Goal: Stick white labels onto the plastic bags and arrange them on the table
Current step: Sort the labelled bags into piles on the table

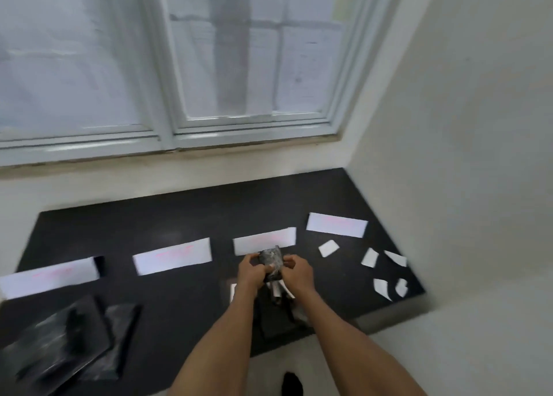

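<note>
Plastic bags (57, 345) share this spot with bigger things: a wide window (119, 66) fills the wall ahead, and below it runs the black table (185, 213). Those spare bags lie in a dark, shiny pile on its near left. Across the middle run 4 long paper strips (172, 255) with faint pink writing, too blurred to read, stepping away from me toward the right. My left hand (250, 271) and right hand (296, 271) meet over the table just in front of the 3rd strip. Their fingers are curled, each hand pinching 1 side of a small crumpled bag (270, 258) held up between them. Its long axis seems to run away from me, though blur makes that uncertain. Under my hands lie some white scraps (276, 291) on something dark; I cannot tell what. Smallest are 5 loose white labels (328, 248), scattered on the table to the right of the bag and apart from it. My right hand is the nearer, so I judge it should let go and reach for a label while the left holds the bag.
</note>
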Available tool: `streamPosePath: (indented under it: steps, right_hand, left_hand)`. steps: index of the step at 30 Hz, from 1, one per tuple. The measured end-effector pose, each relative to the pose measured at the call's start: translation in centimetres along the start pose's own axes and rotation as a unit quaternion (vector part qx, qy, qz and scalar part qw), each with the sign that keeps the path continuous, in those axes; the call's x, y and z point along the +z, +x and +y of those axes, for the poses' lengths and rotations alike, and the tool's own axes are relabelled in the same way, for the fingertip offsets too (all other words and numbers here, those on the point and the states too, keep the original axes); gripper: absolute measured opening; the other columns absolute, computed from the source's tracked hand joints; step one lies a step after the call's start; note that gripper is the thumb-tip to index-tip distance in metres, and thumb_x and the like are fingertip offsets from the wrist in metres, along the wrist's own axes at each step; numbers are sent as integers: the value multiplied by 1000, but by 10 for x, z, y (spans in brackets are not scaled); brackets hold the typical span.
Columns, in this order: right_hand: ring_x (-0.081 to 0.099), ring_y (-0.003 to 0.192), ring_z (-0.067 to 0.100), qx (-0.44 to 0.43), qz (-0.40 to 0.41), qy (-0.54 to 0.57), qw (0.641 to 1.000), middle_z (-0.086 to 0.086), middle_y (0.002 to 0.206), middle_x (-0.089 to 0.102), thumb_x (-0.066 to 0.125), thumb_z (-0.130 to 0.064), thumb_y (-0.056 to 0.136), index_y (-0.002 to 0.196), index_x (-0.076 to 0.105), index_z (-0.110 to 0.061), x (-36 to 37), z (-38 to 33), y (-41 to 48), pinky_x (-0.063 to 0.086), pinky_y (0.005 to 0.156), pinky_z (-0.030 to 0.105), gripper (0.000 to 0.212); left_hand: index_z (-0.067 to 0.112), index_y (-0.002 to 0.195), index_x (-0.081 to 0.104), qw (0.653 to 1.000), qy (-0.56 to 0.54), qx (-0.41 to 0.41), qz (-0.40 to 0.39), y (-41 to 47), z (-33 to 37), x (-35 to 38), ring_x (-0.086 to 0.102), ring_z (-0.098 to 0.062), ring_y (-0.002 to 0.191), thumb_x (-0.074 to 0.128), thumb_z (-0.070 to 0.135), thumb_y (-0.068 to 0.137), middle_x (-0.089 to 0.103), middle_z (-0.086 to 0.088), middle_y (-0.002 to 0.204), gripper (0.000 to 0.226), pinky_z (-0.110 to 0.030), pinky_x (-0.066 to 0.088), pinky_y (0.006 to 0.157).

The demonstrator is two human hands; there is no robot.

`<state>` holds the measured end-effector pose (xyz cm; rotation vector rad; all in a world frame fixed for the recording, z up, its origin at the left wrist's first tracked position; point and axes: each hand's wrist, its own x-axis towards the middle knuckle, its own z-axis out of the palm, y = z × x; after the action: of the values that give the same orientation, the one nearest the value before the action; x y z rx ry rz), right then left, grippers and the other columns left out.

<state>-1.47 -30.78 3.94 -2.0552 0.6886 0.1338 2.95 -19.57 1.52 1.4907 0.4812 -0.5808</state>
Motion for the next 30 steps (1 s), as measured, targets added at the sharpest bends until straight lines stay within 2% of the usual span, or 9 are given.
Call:
streamPosePath:
  steps: [3,9,13,18,21,24,26,28,30]
  right_hand:
    - [65,94,21,26,33,-9,999,6,101,71,62,-16,78,102,68,-11,-56,43,18,50,80,28,25]
    - [66,94,23,74,68,3,995,6,97,72,65,-18,77,97,70,-12,-135,113,45,49,84,30,20]
    - [65,99,22,107,78,23,991,6,103,72,68,-21,77,103,70,-13,-162,155,62,50,90,30,27]
    - [65,98,19,138,102,56,984,3,101,71,67,-21,83,101,71,-14,-185,184,73,47,88,26,20]
    - [61,107,24,154,143,6,978,6,110,68,56,-10,87,108,68,-11,-194,199,81,43,87,25,24]
    - [57,114,26,171,148,-66,972,7,121,62,55,-10,85,118,64,-14,-199,214,93,45,92,30,34]
    - [57,113,27,187,150,-100,966,9,123,58,57,-13,85,119,64,-16,-201,222,100,46,90,33,35]
    - [58,110,28,198,151,-114,962,9,122,58,59,-16,85,117,66,-17,-200,229,107,48,87,33,32]
    - [61,105,29,206,154,-122,959,11,116,62,60,-16,85,104,71,-16,-197,234,110,49,81,32,22]
  left_hand:
    - [16,106,57,998,40,-12,-40,10,-11,71,63,-33,103,76,-5,71,64,-15,113,45,-48,54,91]
    - [13,106,57,995,62,-25,-81,14,-31,182,63,-31,85,71,-10,74,66,-20,107,42,-43,55,77]
    - [9,111,56,992,61,-51,-102,19,-41,226,63,-33,87,68,-14,76,64,-19,104,44,-49,55,82]
    - [14,108,56,989,84,-73,-102,33,-51,253,66,-36,97,70,-14,74,64,-21,111,46,-48,57,85]
    - [16,105,56,988,96,-80,-89,41,-53,259,65,-37,99,71,-13,74,64,-19,112,45,-48,56,86]
    - [14,107,56,989,88,-93,-77,45,-52,261,65,-37,100,70,-12,75,63,-17,112,44,-46,57,85]
    - [17,108,56,988,79,-103,-79,47,-52,260,65,-32,96,72,-8,76,64,-14,114,44,-41,57,73]
    - [19,113,55,986,84,-115,-86,45,-50,256,61,-23,93,74,-1,77,63,-7,111,45,-31,51,65]
    - [22,116,56,981,94,-138,-98,46,-51,250,57,-20,97,75,5,78,61,-3,110,46,-31,47,74]
